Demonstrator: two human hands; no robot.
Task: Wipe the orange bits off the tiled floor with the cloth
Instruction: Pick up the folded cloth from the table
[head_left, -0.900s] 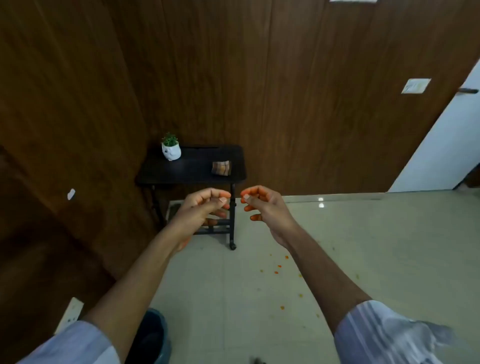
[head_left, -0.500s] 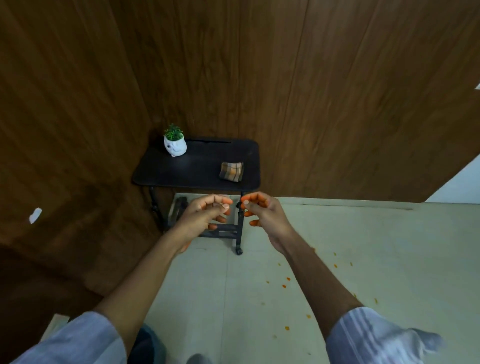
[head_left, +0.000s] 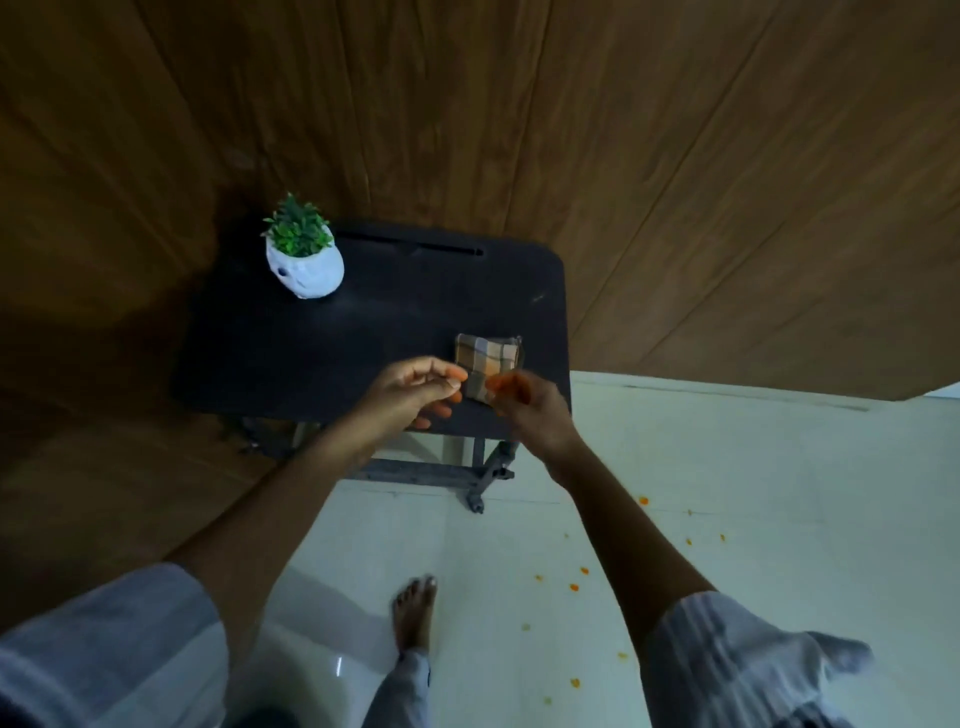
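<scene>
Lying folded into a small square, the orange-and-grey checked cloth (head_left: 485, 359) sits near the black counter's (head_left: 311, 338) right edge; both hands' (head_left: 410, 387) (head_left: 530, 410) curled fingers hover beside it, the grip holding nothing.

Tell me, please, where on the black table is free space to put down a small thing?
The widest bare patch of the black table lies in the middle and near-left, between the potted plant at the far-left corner and the checked cloth near the right edge. The near-right corner is crowded: left hand and right hand meet there at the cloth.
</scene>
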